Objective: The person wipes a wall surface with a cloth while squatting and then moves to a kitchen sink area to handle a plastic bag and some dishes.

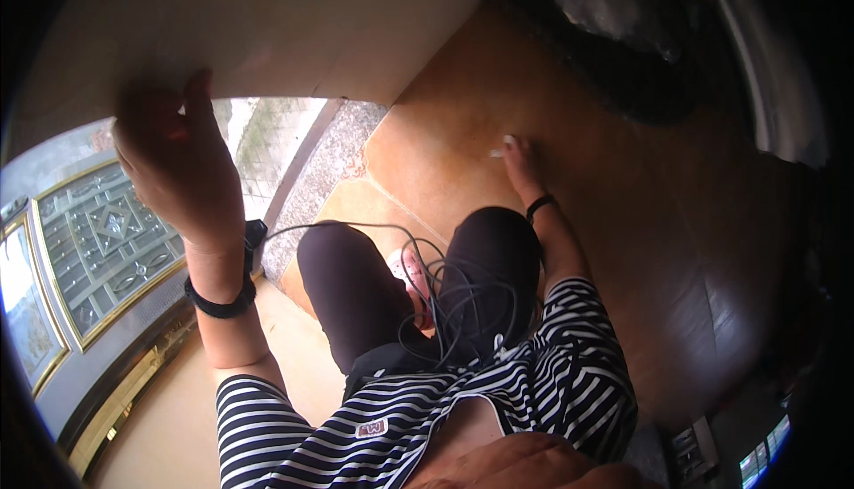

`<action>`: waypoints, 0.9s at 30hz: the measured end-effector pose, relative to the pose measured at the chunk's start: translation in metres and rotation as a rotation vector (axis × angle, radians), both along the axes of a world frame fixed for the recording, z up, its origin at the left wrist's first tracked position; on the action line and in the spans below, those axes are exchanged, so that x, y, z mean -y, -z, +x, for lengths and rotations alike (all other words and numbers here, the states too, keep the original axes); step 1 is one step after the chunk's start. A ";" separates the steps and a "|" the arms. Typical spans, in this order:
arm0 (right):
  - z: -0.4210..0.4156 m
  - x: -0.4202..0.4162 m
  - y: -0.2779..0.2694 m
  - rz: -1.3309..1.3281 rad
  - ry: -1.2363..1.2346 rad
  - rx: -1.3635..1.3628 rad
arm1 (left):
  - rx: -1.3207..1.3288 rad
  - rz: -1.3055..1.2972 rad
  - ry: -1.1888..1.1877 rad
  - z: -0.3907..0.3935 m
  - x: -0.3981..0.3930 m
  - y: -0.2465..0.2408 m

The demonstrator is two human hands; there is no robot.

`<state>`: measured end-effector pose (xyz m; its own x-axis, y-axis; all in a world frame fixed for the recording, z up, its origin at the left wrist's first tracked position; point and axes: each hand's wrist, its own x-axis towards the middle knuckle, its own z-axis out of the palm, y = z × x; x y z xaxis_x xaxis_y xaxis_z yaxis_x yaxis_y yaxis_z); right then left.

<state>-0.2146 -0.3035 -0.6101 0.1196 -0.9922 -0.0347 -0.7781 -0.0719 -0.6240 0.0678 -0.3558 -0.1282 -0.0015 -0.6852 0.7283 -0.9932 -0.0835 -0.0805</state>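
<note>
My left hand [183,169] is raised at the left, its fingers bent at the lower edge of a broad pale panel [300,29], perhaps a wall or door. Shadow hides the fingertips, so I cannot tell whether they grip that edge. Low over the tan tiled floor [454,109], my right hand [522,165] reaches forward past the knee. A small white piece [495,153] shows at its fingertips, seemingly pinched there; its kind is too small to make out. Each wrist has a black band, and a black device [255,234] sits at the left wrist.
A dark cable [427,249] runs from that device and lies in loops across my lap. Beneath it is a pink clog [408,269]. A speckled stone threshold [327,149] borders bright paving outside. At the left stands a gold-trimmed door with ornate glass [113,222]. Dark shapes and clear plastic [607,12] are upper right.
</note>
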 end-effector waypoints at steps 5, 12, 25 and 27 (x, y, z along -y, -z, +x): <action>-0.104 -0.006 0.024 0.510 0.563 0.605 | -0.174 -0.014 0.131 -0.012 0.009 0.002; -0.101 0.034 -0.172 0.511 0.509 1.912 | -0.192 0.030 0.041 -0.018 0.003 0.003; -0.133 -0.032 -0.351 0.459 0.467 2.027 | -0.570 0.466 0.265 -0.042 -0.036 -0.165; -0.142 -0.057 -0.386 0.433 0.517 2.015 | -0.737 0.492 0.299 -0.041 -0.044 -0.201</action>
<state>-0.3566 -0.2462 -0.2241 0.0622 -0.9059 -0.4190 0.9170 0.2176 -0.3343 0.0267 -0.3123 0.0723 0.1195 -0.9624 0.2438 -0.7827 0.0597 0.6195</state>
